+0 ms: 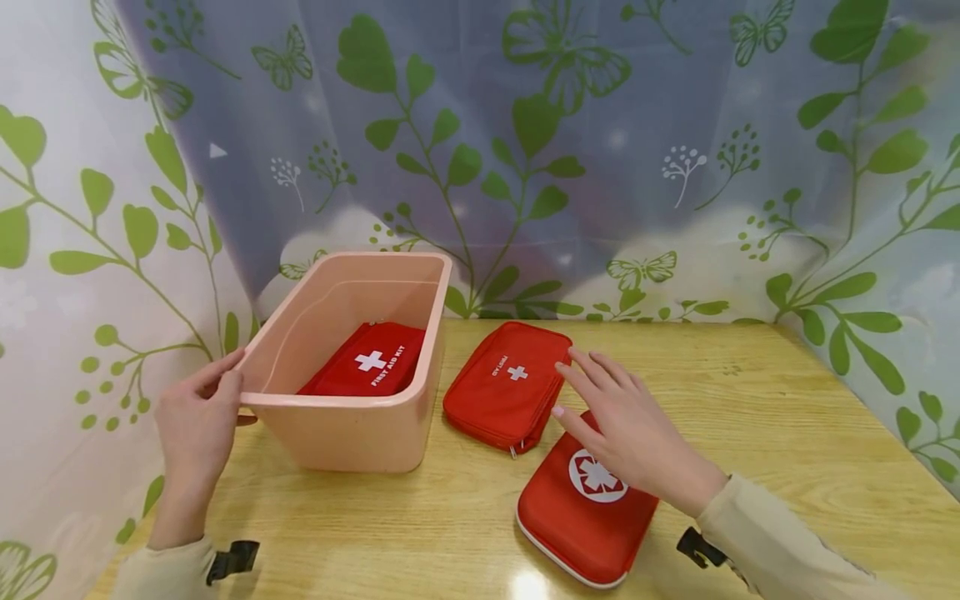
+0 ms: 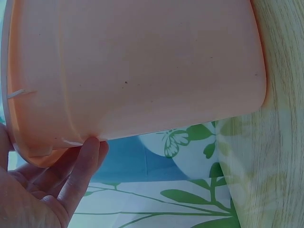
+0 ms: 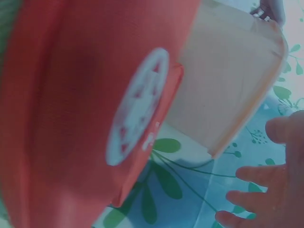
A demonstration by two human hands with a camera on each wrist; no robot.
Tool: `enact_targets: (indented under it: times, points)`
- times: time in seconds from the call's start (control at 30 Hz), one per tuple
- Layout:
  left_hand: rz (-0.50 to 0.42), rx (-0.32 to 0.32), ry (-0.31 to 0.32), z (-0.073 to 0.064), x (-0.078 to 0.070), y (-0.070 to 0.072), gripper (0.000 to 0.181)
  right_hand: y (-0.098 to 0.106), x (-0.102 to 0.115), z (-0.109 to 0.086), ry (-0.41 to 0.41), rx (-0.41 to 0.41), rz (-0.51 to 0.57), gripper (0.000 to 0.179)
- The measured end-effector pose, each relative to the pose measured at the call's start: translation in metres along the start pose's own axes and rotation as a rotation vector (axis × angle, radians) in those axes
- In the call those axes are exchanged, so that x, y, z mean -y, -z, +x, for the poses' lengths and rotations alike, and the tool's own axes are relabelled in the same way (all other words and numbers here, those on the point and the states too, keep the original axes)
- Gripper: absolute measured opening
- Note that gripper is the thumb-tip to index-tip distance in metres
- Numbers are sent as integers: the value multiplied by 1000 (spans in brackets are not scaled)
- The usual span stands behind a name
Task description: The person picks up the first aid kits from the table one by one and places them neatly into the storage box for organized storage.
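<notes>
- Head view: left hand (image 1: 197,417) grips the peach bin (image 1: 345,437) by its rim, near the table's (image 1: 757,417) left edge.
- Right hand (image 1: 630,429), fingers spread and empty, hovers over the red first-aid case (image 1: 577,533) toward the near edge.

A blue-grey backdrop (image 1: 465,108) with green leaves hangs at twelve o'clock, a large printed butterfly (image 1: 562,52) toward one and a white triangle (image 1: 217,150) at ten, while pale leaf-patterned cloth (image 1: 45,308) flanks nine and three. A wood-grain tabletop (image 1: 375,533) catches glare at six.
</notes>
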State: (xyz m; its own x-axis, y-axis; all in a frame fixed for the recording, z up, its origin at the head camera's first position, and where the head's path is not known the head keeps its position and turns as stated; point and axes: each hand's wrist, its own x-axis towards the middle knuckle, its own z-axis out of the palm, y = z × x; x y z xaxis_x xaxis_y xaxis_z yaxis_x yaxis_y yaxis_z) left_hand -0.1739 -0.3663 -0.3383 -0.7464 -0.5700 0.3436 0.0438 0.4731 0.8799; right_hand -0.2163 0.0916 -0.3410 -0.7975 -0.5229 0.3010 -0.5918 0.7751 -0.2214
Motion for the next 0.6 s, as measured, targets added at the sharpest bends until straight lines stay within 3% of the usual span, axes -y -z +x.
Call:
enact_targets:
  times: [0.6]
  points:
    - [-4,0,4,-1,-2,1,35,-31,-2,-38,-27,51,-71,61]
